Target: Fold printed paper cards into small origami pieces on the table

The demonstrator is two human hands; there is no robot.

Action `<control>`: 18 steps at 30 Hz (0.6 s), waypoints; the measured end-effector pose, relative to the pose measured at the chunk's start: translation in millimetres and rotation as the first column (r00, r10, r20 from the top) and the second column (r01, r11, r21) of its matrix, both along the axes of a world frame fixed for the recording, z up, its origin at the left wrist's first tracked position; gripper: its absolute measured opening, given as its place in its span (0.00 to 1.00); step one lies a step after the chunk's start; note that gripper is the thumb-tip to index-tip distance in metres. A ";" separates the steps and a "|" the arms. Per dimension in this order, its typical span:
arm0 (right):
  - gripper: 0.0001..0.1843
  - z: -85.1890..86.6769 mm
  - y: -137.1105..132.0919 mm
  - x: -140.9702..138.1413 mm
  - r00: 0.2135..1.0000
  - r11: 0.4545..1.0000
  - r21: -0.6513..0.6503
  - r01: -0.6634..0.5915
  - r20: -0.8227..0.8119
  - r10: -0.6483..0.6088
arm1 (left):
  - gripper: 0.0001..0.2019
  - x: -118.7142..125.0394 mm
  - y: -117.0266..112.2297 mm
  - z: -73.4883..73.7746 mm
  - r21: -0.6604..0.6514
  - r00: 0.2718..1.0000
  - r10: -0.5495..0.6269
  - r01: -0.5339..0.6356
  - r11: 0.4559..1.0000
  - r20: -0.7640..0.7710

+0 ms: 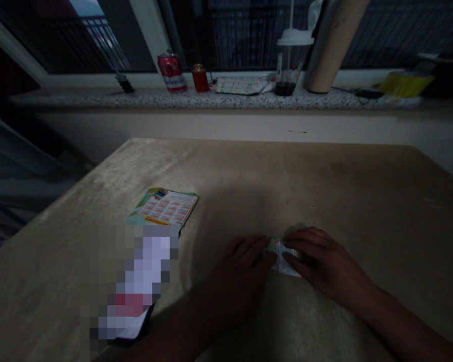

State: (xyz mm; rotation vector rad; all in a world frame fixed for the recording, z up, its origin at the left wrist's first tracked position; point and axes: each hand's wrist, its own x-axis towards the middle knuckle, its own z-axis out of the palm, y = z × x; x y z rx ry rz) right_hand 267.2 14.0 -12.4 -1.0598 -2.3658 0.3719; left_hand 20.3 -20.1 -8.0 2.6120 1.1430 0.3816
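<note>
A small folded piece of printed paper (287, 267), green on one part and white with fine text on the other, lies on the table between my hands. My left hand (245, 266) holds its left side, with the thumb and fingertips on the green part. From the right, my right hand (320, 256) grips the white part between thumb and fingers. Both hands rest low on the tabletop, and their fingers cover parts of the paper. Dim light hides the exact folds.
The beige table (230, 166) reaches towards the window wall. On the left lie a printed green-and-white leaflet (169, 207) and a phone (143, 276) with a blurred-out screen. The granite sill (230, 102) holds a red can (172, 73), a red lighter-like item (200, 79), a lidded cup (289, 63) and a cardboard tube (335, 45).
</note>
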 end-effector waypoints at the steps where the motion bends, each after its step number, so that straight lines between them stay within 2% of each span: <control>1: 0.10 -0.2 0.3 -0.1 1.000 1.000 0.001 -0.001 0.001 0.001 | 0.23 -0.1 -0.1 -0.2 -0.003 1.000 -0.001 0.001 1.000 -0.001; 18: 0.10 -2.5 0.7 0.6 1.000 1.000 -0.011 0.015 0.003 -0.015 | 0.22 -0.7 1.6 4.1 -0.024 1.000 -0.013 0.012 1.000 -0.024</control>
